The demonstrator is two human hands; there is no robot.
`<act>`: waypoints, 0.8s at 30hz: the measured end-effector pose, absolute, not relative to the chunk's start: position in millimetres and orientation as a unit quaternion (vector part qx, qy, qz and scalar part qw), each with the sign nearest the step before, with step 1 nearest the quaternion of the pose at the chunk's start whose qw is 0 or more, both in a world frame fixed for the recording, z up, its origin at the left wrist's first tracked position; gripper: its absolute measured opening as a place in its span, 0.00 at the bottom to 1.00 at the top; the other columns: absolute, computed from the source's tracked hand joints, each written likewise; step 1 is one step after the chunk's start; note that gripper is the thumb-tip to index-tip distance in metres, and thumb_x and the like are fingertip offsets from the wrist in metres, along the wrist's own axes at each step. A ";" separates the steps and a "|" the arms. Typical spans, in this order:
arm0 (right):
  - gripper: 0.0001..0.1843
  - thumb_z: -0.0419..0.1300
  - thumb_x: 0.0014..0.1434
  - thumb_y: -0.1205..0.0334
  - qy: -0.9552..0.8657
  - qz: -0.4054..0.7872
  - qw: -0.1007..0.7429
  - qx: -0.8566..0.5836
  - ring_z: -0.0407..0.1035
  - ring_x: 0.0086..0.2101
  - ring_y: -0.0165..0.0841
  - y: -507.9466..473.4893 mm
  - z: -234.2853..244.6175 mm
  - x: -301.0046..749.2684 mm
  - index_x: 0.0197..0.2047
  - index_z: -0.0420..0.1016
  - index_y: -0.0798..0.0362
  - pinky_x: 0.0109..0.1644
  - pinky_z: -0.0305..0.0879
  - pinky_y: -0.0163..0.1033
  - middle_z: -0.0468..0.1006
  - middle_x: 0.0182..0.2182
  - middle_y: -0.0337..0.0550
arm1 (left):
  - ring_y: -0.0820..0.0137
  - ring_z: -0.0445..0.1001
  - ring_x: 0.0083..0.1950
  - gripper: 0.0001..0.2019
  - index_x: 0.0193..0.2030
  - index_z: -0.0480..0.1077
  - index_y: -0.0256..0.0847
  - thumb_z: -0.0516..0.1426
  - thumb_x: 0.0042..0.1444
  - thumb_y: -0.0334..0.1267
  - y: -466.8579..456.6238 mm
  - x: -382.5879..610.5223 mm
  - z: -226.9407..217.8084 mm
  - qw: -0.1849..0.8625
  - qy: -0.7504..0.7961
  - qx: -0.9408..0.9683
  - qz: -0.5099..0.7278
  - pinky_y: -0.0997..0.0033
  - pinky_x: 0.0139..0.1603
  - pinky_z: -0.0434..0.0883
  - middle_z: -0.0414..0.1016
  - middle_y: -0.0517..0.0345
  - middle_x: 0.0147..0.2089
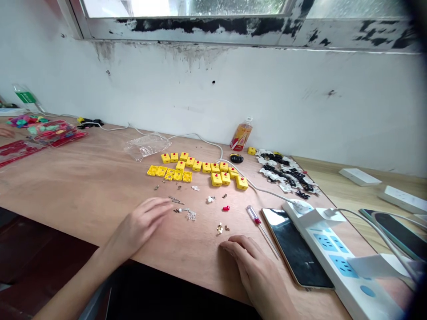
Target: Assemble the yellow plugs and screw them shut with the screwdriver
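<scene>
The empty left hand is loosely extended beside pins; the right hand half curls near brass pieces, grasp unclear.

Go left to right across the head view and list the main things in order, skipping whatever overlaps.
Red plastic bag, left hand, clear plastic piece, small white part, small red part, screwdriver, power strip.

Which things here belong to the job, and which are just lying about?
Likely the job: yellow casings with red tips, open yellow shells, metal rods by left hand, gold-coloured pieces by right hand, screwdriver.

Probably just lying about: bottle, phone beside screwdriver, power strip.
</scene>
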State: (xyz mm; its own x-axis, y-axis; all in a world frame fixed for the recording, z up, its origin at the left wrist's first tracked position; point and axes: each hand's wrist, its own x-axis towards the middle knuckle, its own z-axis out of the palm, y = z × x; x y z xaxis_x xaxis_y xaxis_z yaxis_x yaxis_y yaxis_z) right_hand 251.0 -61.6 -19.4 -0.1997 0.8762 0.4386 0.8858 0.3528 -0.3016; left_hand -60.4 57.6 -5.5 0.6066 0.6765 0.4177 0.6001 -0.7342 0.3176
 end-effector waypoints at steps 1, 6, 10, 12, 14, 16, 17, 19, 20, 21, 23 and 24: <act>0.20 0.46 0.68 0.73 -0.776 -0.009 0.280 -0.565 0.81 0.37 0.34 -61.8 -19.8 251.0 0.42 0.78 0.47 0.38 0.78 0.37 0.84 0.41 0.43 | 0.60 0.70 0.66 0.18 0.64 0.72 0.46 0.49 0.73 0.31 57.4 -49.2 -1.6 0.071 0.329 0.909 0.244 0.55 0.66 0.73 0.73 0.50 0.64; 0.19 0.47 0.69 0.75 -0.783 -0.007 0.288 -0.551 0.80 0.38 0.36 -63.9 -22.6 252.4 0.44 0.78 0.50 0.39 0.79 0.39 0.85 0.39 0.44 | 0.48 0.70 0.63 0.18 0.58 0.77 0.51 0.59 0.66 0.27 63.8 -4.3 12.8 -0.033 0.297 0.944 0.138 0.43 0.58 0.72 0.71 0.43 0.63; 0.18 0.48 0.70 0.73 -0.799 -0.003 0.272 -0.536 0.80 0.41 0.36 -64.5 -23.1 254.0 0.49 0.78 0.50 0.43 0.80 0.39 0.85 0.42 0.46 | 0.44 0.66 0.66 0.20 0.58 0.76 0.55 0.61 0.64 0.27 71.2 8.0 12.9 -0.097 0.258 0.956 0.104 0.38 0.59 0.69 0.67 0.40 0.67; 0.17 0.49 0.71 0.72 -0.800 -0.003 0.270 -0.536 0.80 0.40 0.37 -64.3 -22.2 254.3 0.50 0.78 0.50 0.44 0.80 0.39 0.85 0.41 0.46 | 0.45 0.64 0.68 0.18 0.56 0.77 0.54 0.61 0.65 0.27 75.9 9.5 9.8 -0.112 0.233 0.961 0.103 0.38 0.62 0.65 0.66 0.42 0.68; 0.16 0.50 0.71 0.72 -0.795 0.000 0.283 -0.536 0.80 0.40 0.37 -64.3 -20.9 253.9 0.50 0.78 0.50 0.43 0.80 0.39 0.85 0.40 0.45 | 0.47 0.63 0.68 0.14 0.51 0.78 0.51 0.59 0.66 0.27 80.2 10.0 6.5 -0.110 0.213 0.964 0.112 0.39 0.64 0.63 0.68 0.43 0.67; 0.16 0.50 0.71 0.71 -0.782 0.025 0.316 -0.536 0.81 0.40 0.37 -65.7 -20.1 252.6 0.50 0.78 0.49 0.44 0.81 0.40 0.85 0.40 0.45 | 0.48 0.64 0.68 0.12 0.48 0.79 0.47 0.58 0.67 0.27 80.3 10.4 4.9 -0.081 0.204 0.967 0.130 0.39 0.65 0.62 0.71 0.43 0.66; 0.15 0.51 0.71 0.70 -0.771 0.054 0.338 -0.537 0.81 0.41 0.36 -67.1 -20.0 251.4 0.49 0.78 0.49 0.45 0.81 0.40 0.85 0.41 0.45 | 0.49 0.66 0.67 0.10 0.47 0.79 0.45 0.58 0.67 0.27 77.5 10.9 4.9 -0.047 0.201 0.968 0.143 0.40 0.65 0.62 0.72 0.43 0.64; 0.12 0.53 0.72 0.67 -0.726 0.154 0.390 -0.545 0.82 0.41 0.35 -71.5 -20.5 247.9 0.49 0.78 0.48 0.43 0.82 0.38 0.84 0.42 0.44 | 0.52 0.71 0.63 0.09 0.49 0.79 0.42 0.59 0.67 0.30 64.9 12.4 6.5 0.078 0.196 0.964 0.163 0.47 0.64 0.67 0.76 0.45 0.61; 0.10 0.55 0.71 0.65 -0.696 0.215 0.414 -0.546 0.82 0.40 0.34 -74.2 -20.9 245.5 0.49 0.78 0.48 0.42 0.83 0.36 0.84 0.42 0.44 | 0.56 0.75 0.58 0.09 0.50 0.79 0.42 0.60 0.67 0.32 55.7 13.5 7.8 0.163 0.198 0.952 0.169 0.54 0.60 0.71 0.79 0.46 0.57; 0.09 0.56 0.71 0.63 -0.668 0.272 0.432 -0.542 0.82 0.40 0.33 -76.8 -21.3 243.0 0.49 0.77 0.48 0.41 0.83 0.35 0.83 0.43 0.44 | 0.60 0.79 0.52 0.10 0.52 0.79 0.42 0.60 0.67 0.33 45.3 14.9 9.1 0.258 0.208 0.929 0.166 0.62 0.56 0.74 0.81 0.49 0.54; 0.07 0.58 0.70 0.61 -0.629 0.352 0.452 -0.525 0.82 0.40 0.33 -81.2 -21.6 237.8 0.48 0.77 0.48 0.41 0.83 0.34 0.82 0.43 0.44 | 0.68 0.81 0.41 0.11 0.53 0.79 0.43 0.61 0.66 0.34 24.5 18.3 11.8 0.425 0.253 0.855 0.158 0.74 0.42 0.76 0.84 0.56 0.44; 0.07 0.59 0.70 0.61 -0.620 0.371 0.458 -0.518 0.82 0.41 0.33 -82.5 -21.5 235.5 0.47 0.77 0.48 0.42 0.83 0.35 0.82 0.42 0.44 | 0.69 0.81 0.39 0.11 0.53 0.80 0.43 0.61 0.65 0.34 15.8 20.3 12.8 0.482 0.279 0.816 0.156 0.76 0.39 0.75 0.84 0.58 0.42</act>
State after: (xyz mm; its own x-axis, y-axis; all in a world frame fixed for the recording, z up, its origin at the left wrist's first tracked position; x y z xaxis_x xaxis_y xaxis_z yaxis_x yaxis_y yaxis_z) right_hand 235.5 -82.5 -21.5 -0.0441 0.9822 0.1826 0.3024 0.1873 -0.9346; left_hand 20.3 15.8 12.8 0.7959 0.6053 -0.0147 0.3049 -0.3797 0.8734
